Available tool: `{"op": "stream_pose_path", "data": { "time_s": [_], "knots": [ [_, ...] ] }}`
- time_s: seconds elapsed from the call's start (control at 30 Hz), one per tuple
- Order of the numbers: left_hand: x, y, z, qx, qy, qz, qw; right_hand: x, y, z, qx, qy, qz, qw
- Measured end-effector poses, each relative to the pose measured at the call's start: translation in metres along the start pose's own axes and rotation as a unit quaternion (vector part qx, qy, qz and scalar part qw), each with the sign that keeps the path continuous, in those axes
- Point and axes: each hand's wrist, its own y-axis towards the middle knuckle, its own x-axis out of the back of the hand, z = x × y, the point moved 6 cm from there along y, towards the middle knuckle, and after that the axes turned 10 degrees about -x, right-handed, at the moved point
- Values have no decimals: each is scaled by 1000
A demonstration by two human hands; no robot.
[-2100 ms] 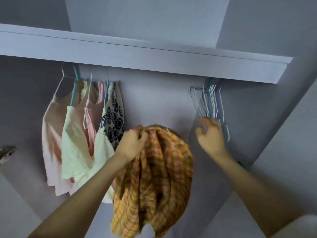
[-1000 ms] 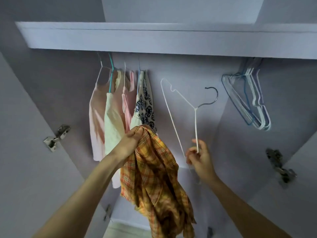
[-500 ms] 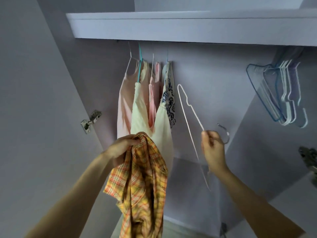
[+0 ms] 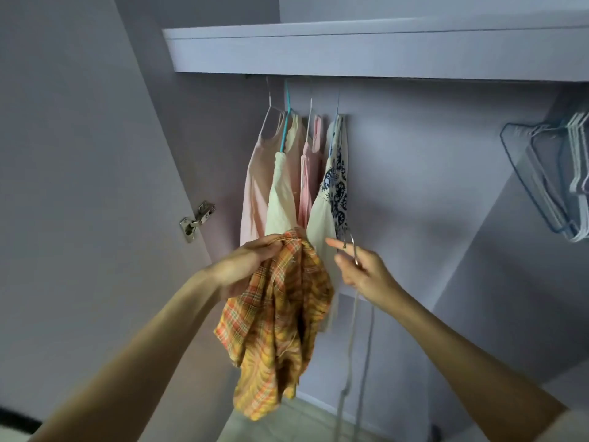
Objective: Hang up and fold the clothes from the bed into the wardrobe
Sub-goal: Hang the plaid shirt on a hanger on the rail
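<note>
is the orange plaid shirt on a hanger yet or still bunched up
Still bunched, not on a hanger. The orange plaid shirt dangles crumpled from the left hand; the right hand holds the thin white wire hanger apart, beside it.

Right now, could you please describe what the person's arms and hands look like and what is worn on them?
Both forearms are bare up to the frame's edge: no sleeves, gloves, watch or bracelets visible. The left hand and right hand show no rings that I can make out.
</note>
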Motion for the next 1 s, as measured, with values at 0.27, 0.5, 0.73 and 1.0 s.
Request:
{"op": "stream_pose_path", "data": {
  "time_s": [0.27,0.5,0.73,1.0],
  "knots": [
    [-17,-24,-40,-145,100,77,981,-32,19,37,59,-166,-48,983],
    [30,-20,0,-75,576,-19,814,-7,29,50,4,-153,-25,988],
    [61,-23,0,-110,589,-131,790,10,25,50,-42,-287,-69,954],
    [67,-26,-5,-94,546,-41,831,22,27,44,-61,-372,-213,901]
  ]
}}
